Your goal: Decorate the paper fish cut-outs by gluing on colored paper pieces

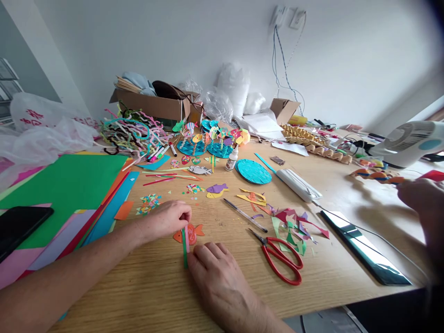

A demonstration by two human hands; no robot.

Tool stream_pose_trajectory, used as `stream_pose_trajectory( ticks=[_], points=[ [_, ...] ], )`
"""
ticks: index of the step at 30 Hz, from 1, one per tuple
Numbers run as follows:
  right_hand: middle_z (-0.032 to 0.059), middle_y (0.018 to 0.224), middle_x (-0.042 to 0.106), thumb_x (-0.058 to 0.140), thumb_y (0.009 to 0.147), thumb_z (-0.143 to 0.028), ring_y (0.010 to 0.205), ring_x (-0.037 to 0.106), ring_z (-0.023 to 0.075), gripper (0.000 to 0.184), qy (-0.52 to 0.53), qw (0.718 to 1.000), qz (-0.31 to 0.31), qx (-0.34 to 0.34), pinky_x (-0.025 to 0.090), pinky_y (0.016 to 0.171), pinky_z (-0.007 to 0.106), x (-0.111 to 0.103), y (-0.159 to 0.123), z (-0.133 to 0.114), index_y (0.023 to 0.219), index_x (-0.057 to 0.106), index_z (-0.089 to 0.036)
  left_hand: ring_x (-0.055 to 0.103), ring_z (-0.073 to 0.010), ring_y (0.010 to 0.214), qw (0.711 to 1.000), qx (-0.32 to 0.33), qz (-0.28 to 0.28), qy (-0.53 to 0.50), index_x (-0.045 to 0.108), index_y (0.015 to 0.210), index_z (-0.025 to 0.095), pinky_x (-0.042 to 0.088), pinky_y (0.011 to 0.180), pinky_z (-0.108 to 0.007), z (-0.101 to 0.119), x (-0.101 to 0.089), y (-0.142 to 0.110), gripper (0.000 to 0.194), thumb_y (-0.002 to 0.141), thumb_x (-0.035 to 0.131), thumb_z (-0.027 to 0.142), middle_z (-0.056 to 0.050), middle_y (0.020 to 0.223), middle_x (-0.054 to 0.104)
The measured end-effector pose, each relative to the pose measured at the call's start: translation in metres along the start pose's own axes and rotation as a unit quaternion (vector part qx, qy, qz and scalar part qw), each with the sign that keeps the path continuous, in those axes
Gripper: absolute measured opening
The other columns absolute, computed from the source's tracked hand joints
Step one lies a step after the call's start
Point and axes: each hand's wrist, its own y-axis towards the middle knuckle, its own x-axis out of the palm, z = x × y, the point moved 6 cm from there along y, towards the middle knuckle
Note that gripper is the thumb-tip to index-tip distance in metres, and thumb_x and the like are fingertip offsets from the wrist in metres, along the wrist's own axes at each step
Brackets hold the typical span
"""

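Skinny green-and-pink paper strips (pixel 184 249) are running near-to-far, left hand (pixel 173 215) pinching the far end, right hand (pixel 218 275) curling by the near end, can't tell if gripping.

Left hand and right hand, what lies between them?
In the head view, a green strip and a pink strip lie between the left hand and the right hand, with the orange fish showing behind them.

Bright, diffuse light, apparently from right. Glare on black panel (pixel 360 247) by front edge of table (pixel 145 291). Soft shadows; far right blurred, stretched.
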Motion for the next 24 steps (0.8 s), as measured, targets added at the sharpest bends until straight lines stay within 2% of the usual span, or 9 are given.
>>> stream_pose_trajectory(
  ticks=[3,6,9,12,14,17,20,24],
  points=[
    [0.0007,0.080,0.056,0.055,0.080,-0.010,0.069,0.048,0.0138,0.008,0.050,0.999,0.004,0.019,0.037,0.065,0.025,-0.006,-0.004,0.005,0.077,0.053,-0.017,0.056,-0.0140,0.068,1.000,-0.004,0.016,-0.002,0.059,0.068,0.019,0.038,0.059,-0.021,-0.003,-0.008,0.002,0.017,0.069,0.046,0.007,0.003,0.069,0.061],
    [0.0024,0.082,0.058,0.049,0.079,-0.003,0.074,0.053,0.0135,0.017,0.152,0.984,-0.002,0.095,0.039,0.067,0.023,-0.016,-0.003,0.025,0.082,0.059,-0.017,0.058,-0.0144,0.077,0.998,-0.003,0.055,-0.005,0.061,0.077,0.018,0.042,0.068,-0.022,-0.005,-0.022,-0.005,0.023,0.073,0.041,0.007,0.001,0.081,0.064],
    [0.0031,0.082,0.060,0.049,0.079,-0.003,0.072,0.055,0.0119,0.022,0.235,0.958,0.001,0.166,0.040,0.065,0.021,-0.029,0.004,0.046,0.085,0.065,-0.017,0.060,-0.0143,0.079,0.995,0.054,0.086,0.012,0.063,0.080,0.018,0.044,0.071,-0.023,0.007,-0.027,-0.027,0.029,0.076,0.036,0.006,0.000,0.083,0.065],
    [0.0018,0.075,0.063,0.053,0.077,-0.006,0.068,0.056,0.0113,0.018,0.262,0.944,-0.015,0.201,0.039,0.063,0.020,-0.036,0.020,0.059,0.077,0.067,-0.017,0.060,-0.0152,0.085,0.988,0.128,0.065,0.061,0.064,0.086,0.020,0.047,0.076,-0.025,0.028,-0.008,-0.057,0.039,0.075,0.033,0.000,-0.001,0.086,0.066],
    [0.0015,0.072,0.065,0.052,0.076,-0.007,0.067,0.056,0.0111,0.019,0.269,0.940,-0.045,0.203,0.038,0.062,0.020,-0.034,0.032,0.061,0.074,0.069,-0.016,0.060,-0.0144,0.094,0.983,0.140,0.077,0.094,0.062,0.099,0.021,0.049,0.083,-0.026,0.036,0.007,-0.075,0.047,0.074,0.031,-0.003,-0.001,0.102,0.065],
    [0.0018,0.070,0.067,0.050,0.074,-0.009,0.062,0.055,0.0109,0.022,0.262,0.936,-0.105,0.210,0.035,0.056,0.019,-0.025,0.048,0.059,0.075,0.071,-0.017,0.060,-0.0137,0.096,0.962,0.159,0.139,0.175,0.060,0.107,0.021,0.050,0.083,-0.025,0.045,0.022,-0.093,0.051,0.076,0.028,-0.005,0.000,0.108,0.065],
    [0.0017,0.067,0.066,0.049,0.072,-0.012,0.058,0.051,0.0105,0.023,0.249,0.929,-0.163,0.219,0.031,0.051,0.020,-0.016,0.057,0.056,0.074,0.072,-0.017,0.061,-0.0161,0.092,0.937,0.183,0.191,0.228,0.060,0.107,0.017,0.052,0.080,-0.027,0.049,0.030,-0.102,0.050,0.078,0.027,-0.005,-0.003,0.106,0.067],
    [0.0006,0.063,0.064,0.048,0.071,-0.014,0.055,0.047,0.0096,0.024,0.234,0.927,-0.192,0.221,0.028,0.049,0.020,-0.009,0.061,0.053,0.072,0.071,-0.018,0.061,-0.0187,0.089,0.930,0.194,0.189,0.249,0.060,0.109,0.014,0.052,0.077,-0.031,0.049,0.037,-0.102,0.051,0.077,0.026,-0.007,-0.005,0.105,0.067]
  ],
)
